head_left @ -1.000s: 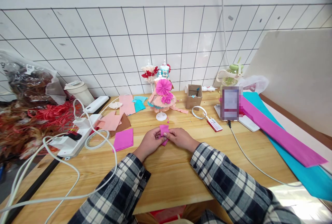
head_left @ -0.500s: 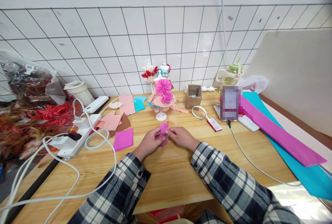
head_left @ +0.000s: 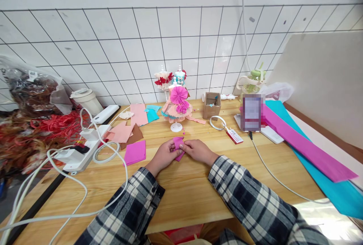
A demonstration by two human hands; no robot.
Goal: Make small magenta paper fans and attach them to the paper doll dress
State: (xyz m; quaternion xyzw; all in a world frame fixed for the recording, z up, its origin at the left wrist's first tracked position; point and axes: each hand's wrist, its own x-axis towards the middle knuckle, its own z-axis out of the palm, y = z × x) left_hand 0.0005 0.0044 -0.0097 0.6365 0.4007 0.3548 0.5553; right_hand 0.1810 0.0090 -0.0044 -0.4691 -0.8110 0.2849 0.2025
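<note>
My left hand (head_left: 163,155) and my right hand (head_left: 197,150) meet at the middle of the wooden table (head_left: 184,188), both pinching a small piece of magenta paper (head_left: 178,144) just above the tabletop. The paper is folded between my fingertips. Right behind it stands a small mannequin in a pink and peach paper dress (head_left: 177,105) on a white stand. A flat magenta paper square (head_left: 135,152) lies to the left of my left hand.
Peach, brown and teal paper scraps (head_left: 133,124) lie at the back left. A white power strip (head_left: 85,146) with cables and a tape ring (head_left: 106,152) sit left. A cardboard box (head_left: 212,105), glue tube (head_left: 234,135), phone (head_left: 252,113) and long magenta and teal sheets (head_left: 312,150) lie right.
My fingers have shifted slightly on the magenta paper, folding its top edge down a little. Hands stay in the same place.
</note>
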